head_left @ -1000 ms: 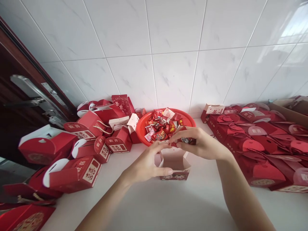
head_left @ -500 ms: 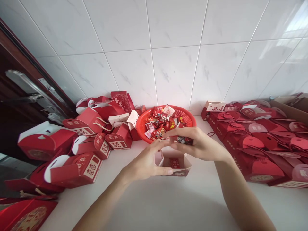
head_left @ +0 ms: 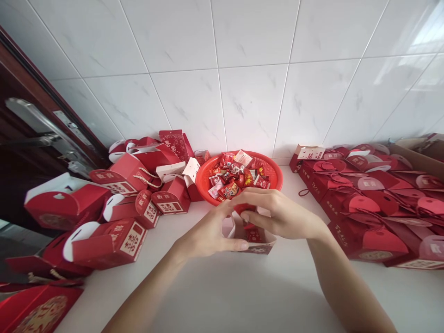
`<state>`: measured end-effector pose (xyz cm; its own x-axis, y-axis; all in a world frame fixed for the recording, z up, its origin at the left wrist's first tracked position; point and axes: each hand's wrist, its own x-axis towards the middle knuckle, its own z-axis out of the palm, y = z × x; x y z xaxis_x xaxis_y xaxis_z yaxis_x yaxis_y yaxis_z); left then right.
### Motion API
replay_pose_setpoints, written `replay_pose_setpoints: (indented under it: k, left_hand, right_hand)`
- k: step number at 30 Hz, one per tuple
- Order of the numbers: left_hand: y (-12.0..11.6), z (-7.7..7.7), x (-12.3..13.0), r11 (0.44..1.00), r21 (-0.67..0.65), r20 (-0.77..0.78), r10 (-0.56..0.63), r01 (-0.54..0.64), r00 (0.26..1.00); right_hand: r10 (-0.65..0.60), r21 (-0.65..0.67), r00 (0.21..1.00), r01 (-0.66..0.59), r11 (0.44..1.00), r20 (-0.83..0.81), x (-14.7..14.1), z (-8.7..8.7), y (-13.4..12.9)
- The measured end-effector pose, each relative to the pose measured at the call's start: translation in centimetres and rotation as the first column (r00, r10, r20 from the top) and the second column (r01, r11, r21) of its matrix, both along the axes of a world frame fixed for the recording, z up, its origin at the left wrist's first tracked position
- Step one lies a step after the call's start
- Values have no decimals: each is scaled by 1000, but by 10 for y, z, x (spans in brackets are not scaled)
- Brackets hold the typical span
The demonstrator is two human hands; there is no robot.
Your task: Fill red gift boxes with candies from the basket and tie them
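Observation:
An open paper candy box stands on the white tabletop, with a red wrapped candy inside it. My left hand grips the box's left side, its thumb along the front edge and its fingers behind. Over the box's opening, my right hand pinches a red-wrapped candy, which its fingers partly cover. Just behind both hands sits a red plastic basket of mixed wrapped candies.
Several red gift boxes crowd the left side, some with rope handles. On the right, rows of closed red boxes stand beside a cardboard carton. White wall tiles rise behind, and a dark door is at far left.
My right hand has lowered and tilted down to the box's opening with the candy. My left hand stays on the box.

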<state>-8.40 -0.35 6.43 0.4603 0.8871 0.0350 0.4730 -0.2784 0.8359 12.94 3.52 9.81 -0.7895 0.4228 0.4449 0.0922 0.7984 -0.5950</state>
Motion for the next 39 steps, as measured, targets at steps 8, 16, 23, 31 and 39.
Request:
replay_pose_setpoints:
  k: [8,16,23,31,39]
  left_hand:
    - [0,-1,-2,999,-2,-10,32,-32,999]
    - [12,-15,1,985,139,42,97,-102,994]
    - [20,-18,-5,954,299,-67,30,-9,997]
    - [30,-28,-4,949,142,366,214,-282,906]
    - [33,-7,0,924,134,509,245,-357,825]
  right_hand:
    - [-142,26,988,144,989,-63,15,6,0]
    - [-318,-102,945,310,945,-72,46,10,12]
    - [-219,-293,966,252,923,141,52,-47,33]
    - [-150,-653,966,-25,757,-211,30,-72,29]
    - [-269,-561,907,46,827,-323,21,-50,31]
